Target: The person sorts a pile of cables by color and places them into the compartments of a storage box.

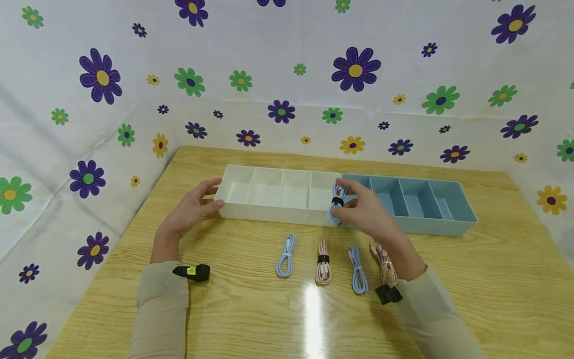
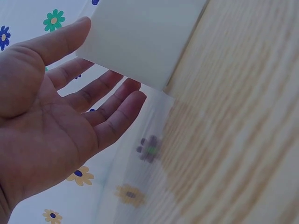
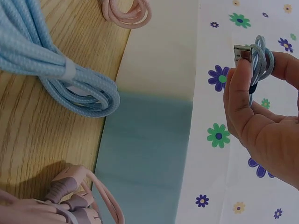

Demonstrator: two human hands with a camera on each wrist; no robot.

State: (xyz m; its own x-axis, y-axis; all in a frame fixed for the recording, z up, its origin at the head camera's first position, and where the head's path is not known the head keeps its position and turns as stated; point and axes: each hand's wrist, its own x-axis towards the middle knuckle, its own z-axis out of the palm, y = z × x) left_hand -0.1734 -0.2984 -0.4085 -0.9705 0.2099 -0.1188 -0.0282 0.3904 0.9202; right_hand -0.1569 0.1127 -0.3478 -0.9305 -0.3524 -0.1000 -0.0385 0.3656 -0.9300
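My right hand (image 1: 368, 211) pinches a coiled light-blue USB cable (image 1: 337, 201), bound with a black tie, over the rightmost compartment of the white divided box (image 1: 273, 213). In the right wrist view the cable's metal USB plug (image 3: 243, 53) shows by the thumb. My left hand (image 1: 190, 209) is at the white box's left end, thumb by its front corner and fingers loosely bent along the end wall; it holds nothing. On the table in front lie two blue cables (image 1: 286, 256) and two pink cables (image 1: 323, 269), all coiled; my right wrist partly covers the right pink one.
A blue divided box (image 1: 430, 227) stands against the right end of the white one, its left part hidden behind my right hand. Both sit on a wooden table (image 1: 242, 309). A flower-patterned cloth (image 1: 305, 89) hangs behind and at the left.
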